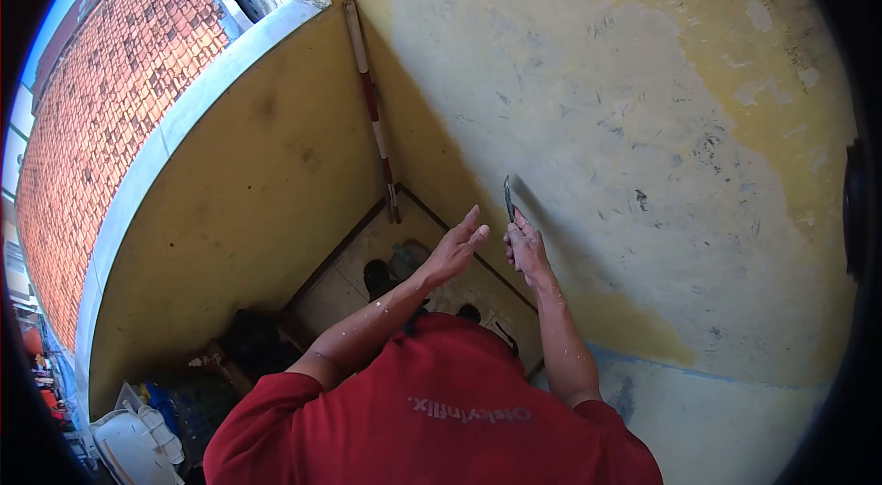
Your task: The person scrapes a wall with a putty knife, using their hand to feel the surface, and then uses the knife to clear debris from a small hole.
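My right hand (526, 249) is closed around a putty knife (509, 198), its thin dark blade pointing up and seen almost edge-on close in front of the wall. The blade's shadow falls on the wall beside it. To the left of it, my left hand (454, 252) is held out with the fingers extended and the thumb apart, with nothing in it. Pale specks dot both forearms. The wall (570, 108) in front carries a broad whitish patch over yellow paint, with dark scuffs and smears across it.
A red and white pole (372, 108) leans in the corner. A low yellow wall (248, 182) with a pale ledge (165, 140) runs along the left, a tiled roof (138, 44) beyond it. A clear container (409, 257) stands on the floor; white plastic items (138, 444) lie lower left.
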A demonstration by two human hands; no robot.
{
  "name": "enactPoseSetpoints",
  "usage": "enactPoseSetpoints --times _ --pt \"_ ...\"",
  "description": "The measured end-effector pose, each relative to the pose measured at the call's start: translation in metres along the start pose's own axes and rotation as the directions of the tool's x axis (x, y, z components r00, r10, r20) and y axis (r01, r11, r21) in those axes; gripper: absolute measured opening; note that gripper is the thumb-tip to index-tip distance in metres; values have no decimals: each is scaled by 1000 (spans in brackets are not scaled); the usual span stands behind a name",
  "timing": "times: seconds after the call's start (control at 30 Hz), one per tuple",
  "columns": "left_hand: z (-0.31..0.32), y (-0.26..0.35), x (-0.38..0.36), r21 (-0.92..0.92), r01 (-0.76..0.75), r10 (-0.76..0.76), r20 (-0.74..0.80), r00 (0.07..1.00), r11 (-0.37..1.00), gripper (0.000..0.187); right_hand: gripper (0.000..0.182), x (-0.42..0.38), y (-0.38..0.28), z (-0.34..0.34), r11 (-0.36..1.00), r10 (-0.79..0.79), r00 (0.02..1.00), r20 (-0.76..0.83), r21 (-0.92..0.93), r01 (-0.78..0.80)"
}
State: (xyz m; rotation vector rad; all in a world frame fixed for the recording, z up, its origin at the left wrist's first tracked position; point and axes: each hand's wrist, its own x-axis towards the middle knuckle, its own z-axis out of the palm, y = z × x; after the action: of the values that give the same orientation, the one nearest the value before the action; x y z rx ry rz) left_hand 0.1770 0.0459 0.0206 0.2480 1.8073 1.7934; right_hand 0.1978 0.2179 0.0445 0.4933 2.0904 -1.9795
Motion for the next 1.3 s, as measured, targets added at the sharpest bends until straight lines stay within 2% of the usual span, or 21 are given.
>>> enactPoseSetpoints --times 0.07,0.1,0.17,0.27,0.4,0.47,0.53,0.57,0.6,0.67,0.73,0.8,0.83,0.9,1.0,1.03,1.07,1.13,1.17,1.23,1.3 --pt "6 -22 38 25 -237 238 -77 968 971 73 50 14 -4 2 1000 -14 1000 11 -5 14" --pt "6 -16 46 9 -242 242 -74 967 970 73 48 24 -3 2 999 -40 999 22 -10 41" --pt "1 1 53 -355 -48 65 38 997 934 72 46 33 -8 10 998 -59 998 19 -21 59" --pt "-10 -3 68 -543 -74 125 58 990 836 61 45 42 -23 31 993 -37 999 -3 -112 37" --pt "-32 -6 86 -569 -49 104 65 992 821 45 37 70 -32 62 927 -1 984 -178 -369 -65" --pt "-45 1 95 -673 30 -63 -25 998 739 31 37 95 -24 73 882 12 977 -211 -459 -110" --pt "-61 -29 123 -647 12 -51 -42 998 762 32 29 124 -1 86 681 -408 897 -172 -712 174" --pt "-66 -42 131 -612 -2 -42 -58 997 791 33 27 124 -16 98 729 -215 950 -226 -684 3" --pt "-71 -39 130 -620 2 -45 -53 998 785 33 27 127 -14 105 724 -211 951 -228 -690 -5" --pt "-80 -24 120 -692 74 -195 -98 976 718 28 28 131 -2 112 797 -242 938 -247 -602 47" --pt "-75 -8 105 -713 48 -151 -82 985 700 27 30 125 -4 109 765 -255 938 -236 -642 46" --pt "-77 -5 109 -730 18 -102 -71 992 683 27 31 114 -20 108 912 -122 927 -356 -408 -36" --pt "-77 -8 115 -747 1 -122 -107 987 665 30 31 123 -22 111 912 -118 926 -358 -407 -41" --pt "-80 -20 125 -764 -3 -148 -129 981 645 32 31 143 -21 120 831 -275 926 -259 -548 93" --pt "-96 -30 133 -699 27 -158 -123 980 715 39 32 154 4 129 837 -388 882 -268 -503 216" --pt "-91 -24 126 -664 20 -156 -146 977 748 34 33 142 -13 125 857 -210 944 -254 -513 53" --pt "-87 -17 119 -626 10 -151 -172 974 780 29 33 131 -15 119 856 -212 945 -249 -514 56" --pt "-70 -12 109 -629 13 -159 -177 971 778 29 33 114 -13 111 962 -150 927 -345 -266 57" --pt "-65 -11 109 -634 20 -170 -177 969 773 29 33 123 -14 112 960 -156 929 -336 -272 63" --pt "-84 -15 125 -653 33 -198 -180 964 756 29 33 140 -7 121 875 -241 911 -334 -481 55" --pt "-108 -27 138 -686 36 -220 -183 958 727 30 34 157 -2 139 890 -234 918 -320 -450 70"
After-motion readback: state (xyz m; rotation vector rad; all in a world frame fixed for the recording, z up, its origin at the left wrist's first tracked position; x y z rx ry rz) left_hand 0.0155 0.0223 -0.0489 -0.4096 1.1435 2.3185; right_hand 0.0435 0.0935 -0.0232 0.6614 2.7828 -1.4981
